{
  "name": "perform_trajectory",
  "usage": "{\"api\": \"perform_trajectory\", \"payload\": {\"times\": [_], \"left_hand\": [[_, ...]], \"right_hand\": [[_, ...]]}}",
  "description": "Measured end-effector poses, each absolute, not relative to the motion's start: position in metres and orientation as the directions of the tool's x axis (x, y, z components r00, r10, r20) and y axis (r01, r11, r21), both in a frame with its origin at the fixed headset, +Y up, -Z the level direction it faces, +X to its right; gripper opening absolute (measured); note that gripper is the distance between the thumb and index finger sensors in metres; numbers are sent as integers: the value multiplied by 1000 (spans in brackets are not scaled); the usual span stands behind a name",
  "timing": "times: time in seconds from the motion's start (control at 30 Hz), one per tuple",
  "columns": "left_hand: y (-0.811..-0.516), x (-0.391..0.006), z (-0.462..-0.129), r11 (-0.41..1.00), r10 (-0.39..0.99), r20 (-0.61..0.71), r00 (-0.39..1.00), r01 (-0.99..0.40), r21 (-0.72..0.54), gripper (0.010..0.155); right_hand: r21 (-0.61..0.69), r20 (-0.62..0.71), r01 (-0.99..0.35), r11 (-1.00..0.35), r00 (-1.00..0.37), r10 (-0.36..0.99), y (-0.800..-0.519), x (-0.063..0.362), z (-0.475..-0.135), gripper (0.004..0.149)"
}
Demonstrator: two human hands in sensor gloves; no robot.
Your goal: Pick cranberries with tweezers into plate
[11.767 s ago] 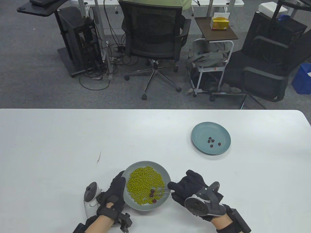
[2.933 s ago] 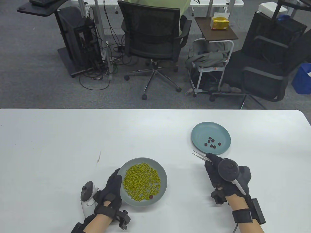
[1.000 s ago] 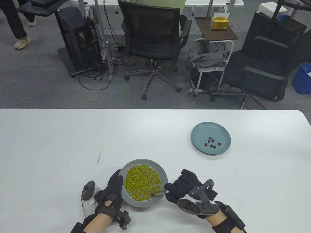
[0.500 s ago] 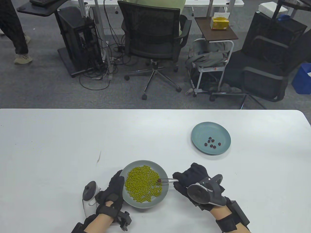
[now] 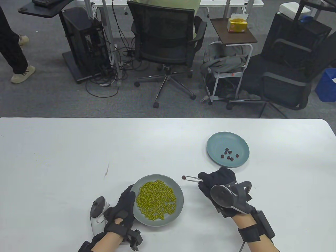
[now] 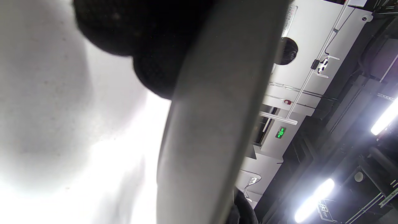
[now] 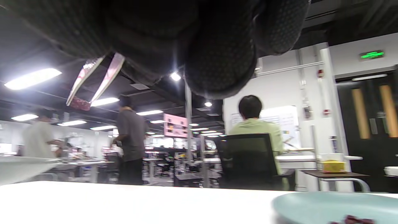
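Note:
My right hand (image 5: 218, 181) grips metal tweezers (image 5: 193, 178) whose tips pinch one dark red cranberry (image 5: 183, 177) above the bare table, between the two plates. The right wrist view shows the tweezers (image 7: 93, 77) closed on the cranberry (image 7: 79, 103). The grey plate (image 5: 178, 191) near me holds a heap of green beans (image 5: 156, 199). My left hand (image 5: 123, 207) rests against its left rim, which also shows in the left wrist view (image 6: 211, 124). The teal plate (image 5: 218, 143) at the right holds several cranberries (image 5: 229, 155).
The white table's far edge (image 5: 168, 118) runs across the middle of the view. An office chair (image 5: 168, 50), a side trolley (image 5: 231, 76) and a computer tower (image 5: 84, 44) stand on the floor beyond it. A small dark mark (image 5: 107, 170) lies on the table left of the grey plate.
My right hand has lifted the cranberry in the tweezers out of the grey plate and carried it up and right, past the plate's rim. The left hand stays at the plate.

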State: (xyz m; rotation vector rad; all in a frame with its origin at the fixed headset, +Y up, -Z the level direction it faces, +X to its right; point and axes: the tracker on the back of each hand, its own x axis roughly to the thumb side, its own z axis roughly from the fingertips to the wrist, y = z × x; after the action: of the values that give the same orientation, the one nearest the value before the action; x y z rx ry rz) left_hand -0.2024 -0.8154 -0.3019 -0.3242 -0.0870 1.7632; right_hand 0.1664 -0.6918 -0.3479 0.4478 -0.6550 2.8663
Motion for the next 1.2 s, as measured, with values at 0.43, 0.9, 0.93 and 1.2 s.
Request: {"api": "perform_trajectory", "payload": {"times": [0.43,0.9,0.93,1.2], "left_hand": [[-815,-200,-302,-220,969,-168,-182,-944,-247,63],[-816,-198,-301,-220,968,-173,-180,-942,-253,63],[-816,-198,-301,-220,968,-173,-180,-942,-253,63],[-815,-200,-301,-219,969,-168,-181,-944,-247,63]], "right_hand": [[-214,-233,-40,-976,-968,91,-711,276,-422,46],[-89,-403,130,-987,-911,-83,-747,293,-449,46],[-72,-407,115,-991,-910,-76,-749,293,-450,46],[-94,-434,84,-992,-900,-35,-744,296,-445,49]]}}
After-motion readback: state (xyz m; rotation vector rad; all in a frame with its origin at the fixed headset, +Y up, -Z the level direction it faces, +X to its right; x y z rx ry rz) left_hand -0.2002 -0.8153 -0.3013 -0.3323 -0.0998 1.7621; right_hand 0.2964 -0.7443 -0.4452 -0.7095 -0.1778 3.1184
